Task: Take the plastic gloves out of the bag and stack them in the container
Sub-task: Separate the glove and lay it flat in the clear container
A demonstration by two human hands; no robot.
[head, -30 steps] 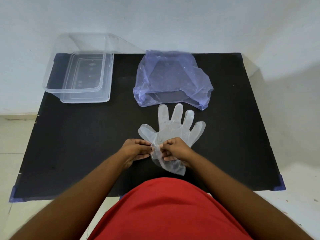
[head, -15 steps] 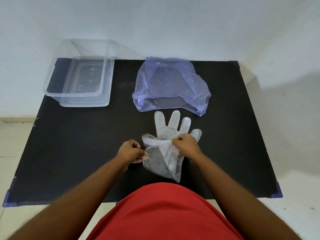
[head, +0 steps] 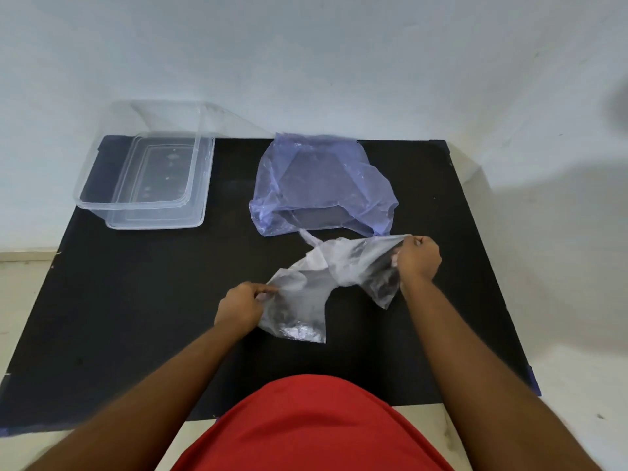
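Left hand (head: 243,305) and right hand (head: 417,258) spread apart above black table (head: 136,300), fingers curled, each pinching clear plastic gloves (head: 319,283).

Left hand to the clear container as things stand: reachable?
Probably yes. The clear container sits open at the table's far left, on the left hand's side, with bare black tabletop between them. But that hand is pinching a plastic glove, which the right hand also grips.

clear gloves (head: 306,294); violet bag (head: 323,185); clear container (head: 142,178); black table (head: 136,283); red shirt (head: 306,426).
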